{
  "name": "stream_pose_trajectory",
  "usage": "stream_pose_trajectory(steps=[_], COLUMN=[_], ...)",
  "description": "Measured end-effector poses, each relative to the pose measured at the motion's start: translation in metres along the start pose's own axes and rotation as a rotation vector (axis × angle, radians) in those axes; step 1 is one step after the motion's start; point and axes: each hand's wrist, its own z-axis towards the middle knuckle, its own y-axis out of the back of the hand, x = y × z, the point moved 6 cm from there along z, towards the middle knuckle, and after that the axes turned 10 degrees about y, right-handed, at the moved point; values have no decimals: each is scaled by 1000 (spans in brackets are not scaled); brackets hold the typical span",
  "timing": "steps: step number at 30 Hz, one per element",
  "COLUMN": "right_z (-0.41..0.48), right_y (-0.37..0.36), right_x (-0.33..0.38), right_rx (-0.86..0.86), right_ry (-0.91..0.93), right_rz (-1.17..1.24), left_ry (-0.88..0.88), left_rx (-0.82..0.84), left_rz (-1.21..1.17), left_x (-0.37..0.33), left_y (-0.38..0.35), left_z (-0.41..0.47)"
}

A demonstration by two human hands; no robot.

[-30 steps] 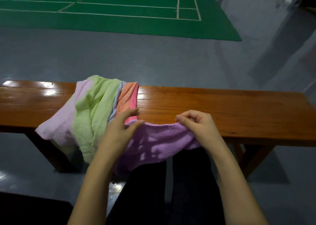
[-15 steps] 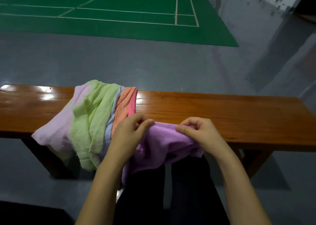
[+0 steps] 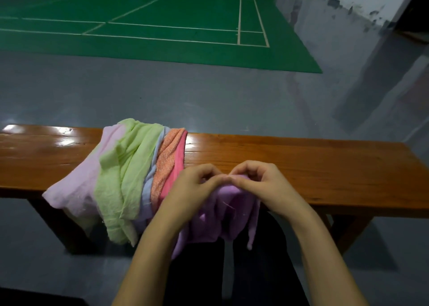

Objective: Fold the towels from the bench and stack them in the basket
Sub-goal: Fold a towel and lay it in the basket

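- Both hands have drawn together since a second ago: then they held the purple towel point(image 3: 228, 210) spread wide along the bench edge, and now its top corners meet at the middle.
- Left hand point(image 3: 193, 185) sits left of centre, fingers curled, pinching the towel's top edge; its fingertips touch those of the other hand.
- Right hand point(image 3: 262, 181) mirrors it just to the right, fingers curled over and pinching the same gathered edge.
- Purple towel is now bunched and doubled, hanging in loose folds from the pinched point down over the bench's near edge and onto the person's dark-clothed legs point(image 3: 255, 271); one narrow strip dangles lower on its right side.
- To the left, the pile of unfolded towels point(image 3: 130, 173) lies as before, draped across the wooden bench point(image 3: 325, 166) and spilling over its near edge: pale pink, light green, a sliver of blue, orange, then deeper pink, in that order from left to right.
- Beyond the bench lie grey floor point(image 3: 185, 96) and a green court point(image 3: 162, 26) with white lines.
- Hard to make out: the fingertips blur where they meet, so exactly how the towel corners overlap cannot be told.
- No basket is in view; the left hand covers the lower end of the deeper pink towel.
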Motion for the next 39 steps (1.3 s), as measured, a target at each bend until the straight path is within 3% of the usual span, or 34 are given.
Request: stream_pose_trajectory(steps=[6, 13, 20, 23, 26, 29, 32, 36, 39], right_z=[-12, -21, -28, -25, -20, -13, -7, -5, -9], right_y=[32, 50, 61, 55, 40, 9, -13, -23, -28], right_x=[-17, -33, -43, -35, -27, -28, -26, -24, -24], right_rx=[-42, -70, -193, -302, -442, -516, -549, -481, -348], right_ry=[-111, -209, -223, -145, -95, -141, -223, -273, -319], right_rz=[-219, -452, -427, -272, -59, 198, 397, 786, 850], left_ry=[45, 107, 170, 213, 211, 165, 145, 130, 86], left_rx=[-239, -367, -442, -466, -385, -323, -157, 18, -87], left_rz=[-48, -50, -47, -82, -272, -498, -585, -759, -592], left_x=[23, 43, 60, 61, 45, 16, -7, -7, 1], left_y=[35, 58, 71, 68, 48, 23, -4, -14, -2], left_z=[-3, -9, -13, -13, -12, -13, -14, -14, -14])
